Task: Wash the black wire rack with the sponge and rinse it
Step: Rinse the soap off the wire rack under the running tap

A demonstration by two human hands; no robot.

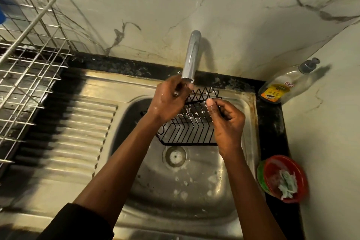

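Over the sink (252,132) bowl, beyond the drain (176,156), the right grip (228,122) pinches the black wire rack (189,130) at its right end. The left grip (167,101) curls round its far rim, just under the tap (191,54), where water falls onto the wires.

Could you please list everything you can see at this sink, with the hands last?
black wire rack: one, black, held over the basin below the tap.
tap: one, chrome, at the back wall.
sink: one, steel, basin with a drainboard on its left.
drain: one, steel, basin floor.
dish rack: one, silver wire, left of the sink.
soap bottle: one, clear with a yellow label, back right corner.
bowl: one, red with a green rim, right counter.
scrap: one, whitish, crumpled in the bowl.
left hand: one, bare, holds the rack's far rim.
right hand: one, bare, pinches the rack's right edge.
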